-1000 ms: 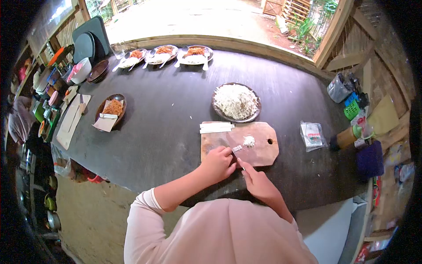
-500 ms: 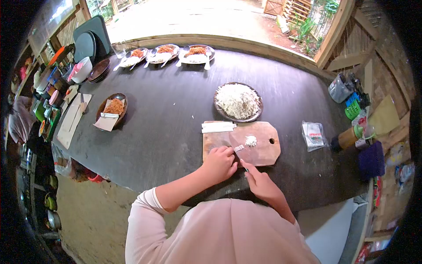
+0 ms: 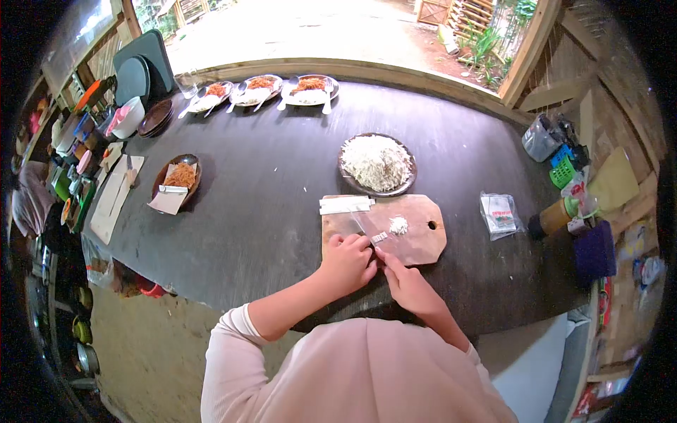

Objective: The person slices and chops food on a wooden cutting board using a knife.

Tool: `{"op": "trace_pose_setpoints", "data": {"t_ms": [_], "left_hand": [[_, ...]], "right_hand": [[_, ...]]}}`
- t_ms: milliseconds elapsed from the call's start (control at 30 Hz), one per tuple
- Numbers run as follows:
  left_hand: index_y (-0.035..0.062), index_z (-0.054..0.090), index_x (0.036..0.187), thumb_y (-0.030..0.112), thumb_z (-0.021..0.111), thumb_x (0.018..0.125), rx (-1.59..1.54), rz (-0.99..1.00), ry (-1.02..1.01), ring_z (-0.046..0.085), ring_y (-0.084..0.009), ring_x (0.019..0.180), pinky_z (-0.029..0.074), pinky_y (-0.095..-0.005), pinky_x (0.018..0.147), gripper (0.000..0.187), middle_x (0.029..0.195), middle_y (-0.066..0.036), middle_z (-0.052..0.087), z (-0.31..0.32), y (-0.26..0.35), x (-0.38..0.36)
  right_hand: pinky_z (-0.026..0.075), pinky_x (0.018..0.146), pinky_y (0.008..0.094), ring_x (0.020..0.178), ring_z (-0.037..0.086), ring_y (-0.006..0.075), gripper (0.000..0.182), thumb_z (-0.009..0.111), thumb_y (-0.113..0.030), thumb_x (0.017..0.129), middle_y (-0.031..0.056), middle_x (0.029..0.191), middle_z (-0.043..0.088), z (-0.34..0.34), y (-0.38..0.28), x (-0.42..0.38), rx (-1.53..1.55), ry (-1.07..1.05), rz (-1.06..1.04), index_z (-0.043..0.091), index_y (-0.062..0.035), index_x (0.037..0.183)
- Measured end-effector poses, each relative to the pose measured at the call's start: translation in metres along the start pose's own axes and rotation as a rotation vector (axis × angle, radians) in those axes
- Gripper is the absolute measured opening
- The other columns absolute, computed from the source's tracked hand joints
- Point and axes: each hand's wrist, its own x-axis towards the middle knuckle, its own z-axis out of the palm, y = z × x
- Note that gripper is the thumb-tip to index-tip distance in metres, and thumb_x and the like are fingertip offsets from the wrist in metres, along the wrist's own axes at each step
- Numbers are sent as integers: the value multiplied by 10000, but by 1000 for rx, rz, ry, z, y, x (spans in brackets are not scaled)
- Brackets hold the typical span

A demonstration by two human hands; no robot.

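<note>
A wooden cutting board [image 3: 416, 247] lies before me at the table's front. My left hand [image 3: 348, 262] rests on its front left part, fingers curled and pressing short white strips [image 3: 379, 237] against the board. My right hand [image 3: 412, 285] is closed around the handle of a knife [image 3: 364, 224], whose thin blade slants away to the left beside my left fingertips. A small heap of chopped white bits [image 3: 398, 225] sits on the board right of the strips. Long white sticks [image 3: 345, 204] lie along its back left edge. Behind the board stands a plate heaped with white shreds [image 3: 377, 163].
Several plates of food [image 3: 310, 90] with cutlery line the back edge. At left are a brown bowl [image 3: 192, 194] of orange-brown shreds and a pale board with a knife [image 3: 130, 169]. A plastic packet [image 3: 501, 215] lies at right, near a purple container [image 3: 594, 250].
My right hand has moved up and left, close against my left hand, and the knife has swung forward over the board beside the strips. My left hand stays on the strips.
</note>
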Motion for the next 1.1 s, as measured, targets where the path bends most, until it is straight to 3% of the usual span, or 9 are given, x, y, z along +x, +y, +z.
{"op": "trace_pose_setpoints", "data": {"t_ms": [433,500,600,700,833,1033,1100], "left_hand": [[106,693,915,332,615,836,11,4,-21,569,-196,1058,385,-441,848,253,1046,-38,620,-1,-2,0],[103,693,926,328,620,830,10,23,-33,572,-198,1055,391,-438,852,256,1050,-42,619,0,-3,-2],[99,692,927,330,618,835,-11,15,-37,574,-200,1055,396,-433,854,259,1054,-43,618,-2,-1,-1],[97,692,927,332,615,840,12,30,-23,575,-201,1056,401,-427,851,262,1053,-43,617,-2,-1,-2],[98,692,931,331,619,835,-1,10,-61,577,-201,1057,402,-423,849,262,1055,-43,620,-4,-3,-1],[101,690,935,325,624,839,1,30,-21,577,-193,1065,402,-411,855,252,1069,-41,625,-3,-1,-3],[101,690,937,323,623,839,-4,30,-25,577,-194,1067,403,-410,856,252,1066,-41,625,-3,-1,-5]], "right_hand": [[492,720,536,824,633,469,409,453,-189,1002,323,873,618,-14,-13,-6,-7,-43,10,433,-163,1410],[488,884,463,1055,582,451,403,448,-154,1000,268,1154,607,-22,-22,-13,-2,-142,134,446,-107,1400],[482,908,454,1073,585,442,400,449,-152,1001,258,1173,609,-14,-17,-5,0,-122,149,447,-102,1398],[513,810,509,931,624,465,410,444,-174,1002,293,1073,618,-4,-6,1,-32,-44,31,430,-159,1412],[509,806,507,934,620,465,409,444,-174,1003,298,1053,619,-13,-7,-7,1,-59,-28,432,-158,1411],[491,855,504,984,602,467,406,434,-185,1012,313,1042,616,-7,-14,-2,-2,-73,104,431,-155,1417],[498,814,513,944,609,474,406,437,-183,1009,325,1006,614,-10,-14,-2,23,-57,24,432,-145,1413]]}}
